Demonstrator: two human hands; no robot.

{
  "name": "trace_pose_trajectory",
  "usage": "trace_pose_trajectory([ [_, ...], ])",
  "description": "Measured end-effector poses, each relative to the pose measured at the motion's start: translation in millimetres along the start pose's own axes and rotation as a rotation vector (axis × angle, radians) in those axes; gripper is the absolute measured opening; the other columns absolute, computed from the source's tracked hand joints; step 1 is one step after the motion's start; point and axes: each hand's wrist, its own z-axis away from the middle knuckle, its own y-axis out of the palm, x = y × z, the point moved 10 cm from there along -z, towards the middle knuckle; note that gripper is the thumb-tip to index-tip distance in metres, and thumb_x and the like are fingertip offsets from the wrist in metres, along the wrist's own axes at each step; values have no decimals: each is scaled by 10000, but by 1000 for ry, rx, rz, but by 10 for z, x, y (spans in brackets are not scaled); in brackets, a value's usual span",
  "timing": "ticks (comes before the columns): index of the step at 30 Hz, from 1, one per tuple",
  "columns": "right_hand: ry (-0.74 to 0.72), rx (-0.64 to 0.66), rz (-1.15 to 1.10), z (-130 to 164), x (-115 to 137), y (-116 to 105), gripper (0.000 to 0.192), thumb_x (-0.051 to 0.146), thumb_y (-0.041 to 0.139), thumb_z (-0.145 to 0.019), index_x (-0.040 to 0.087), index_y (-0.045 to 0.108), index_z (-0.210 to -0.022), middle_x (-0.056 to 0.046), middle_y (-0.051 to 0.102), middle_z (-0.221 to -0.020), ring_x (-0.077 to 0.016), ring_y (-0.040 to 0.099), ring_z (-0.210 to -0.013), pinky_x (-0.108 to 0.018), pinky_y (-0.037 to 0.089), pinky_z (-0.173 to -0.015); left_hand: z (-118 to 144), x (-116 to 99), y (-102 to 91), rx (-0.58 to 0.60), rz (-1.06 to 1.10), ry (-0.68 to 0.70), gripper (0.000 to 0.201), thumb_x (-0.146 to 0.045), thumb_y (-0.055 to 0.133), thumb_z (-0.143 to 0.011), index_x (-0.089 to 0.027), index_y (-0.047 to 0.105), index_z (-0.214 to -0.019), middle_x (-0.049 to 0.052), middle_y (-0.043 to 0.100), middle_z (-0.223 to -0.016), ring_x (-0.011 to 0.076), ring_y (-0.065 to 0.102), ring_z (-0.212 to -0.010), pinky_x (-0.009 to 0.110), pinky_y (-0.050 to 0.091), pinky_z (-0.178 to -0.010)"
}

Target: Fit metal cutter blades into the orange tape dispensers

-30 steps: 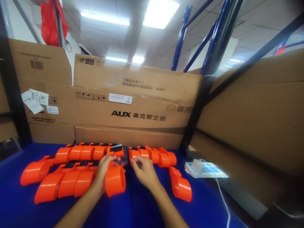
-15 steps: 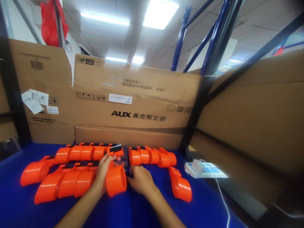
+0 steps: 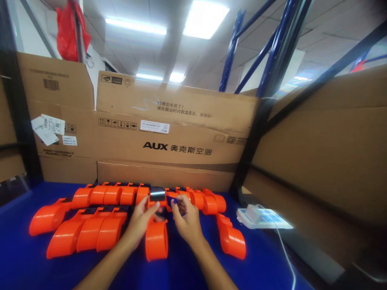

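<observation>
My left hand (image 3: 139, 219) grips an orange plastic part (image 3: 156, 240) with a dark screen-like top (image 3: 157, 193), tilted up from the blue table (image 3: 181, 270). My right hand (image 3: 186, 220) pinches something small at the same part's right side; what it pinches is too small to make out. Two rows of matching orange parts lie to the left, a front row (image 3: 87, 235) and a back row (image 3: 105, 195). More orange parts (image 3: 201, 199) continue behind my right hand, and a single one (image 3: 231, 241) lies to its right.
Large cardboard boxes (image 3: 169, 141) wall the back of the table, and another carton (image 3: 326, 153) stands along the right. A white power strip with a plugged adapter (image 3: 261, 217) and white cable sits at the right edge. Blue rack posts (image 3: 232, 44) rise behind.
The orange part has been lifted and turned so its tube points toward me and its dark top faces up. My right hand rose from the table to the part's right side.
</observation>
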Motion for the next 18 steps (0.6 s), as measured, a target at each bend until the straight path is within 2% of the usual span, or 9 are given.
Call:
trace_pose_trajectory([
  [5,21,-60,-27,16,-63,-3,153,359,533,-946,212,521,-906,15,579,-679,-129,554,-539,-235,419,-503,10,-46,36,22,-60,21,500,-462,771,-707,-165,659,-1093,55,719,-825,139,641,-538,258,516,-560],
  [9,-10,-9,16,23,-11,52,142,334,539,-936,210,522,-870,16,580,-681,-123,537,-535,-232,411,-507,29,-63,58,25,-50,14,541,-446,801,-674,-167,657,-1114,51,715,-821,147,647,-534,261,515,-560],
  [18,-81,65,75,20,126,94,149,266,539,-906,212,501,-773,13,549,-694,-123,494,-580,-234,402,-541,40,-126,82,44,-88,82,467,-453,751,-732,-166,657,-1088,68,719,-889,143,639,-550,260,519,-554],
])
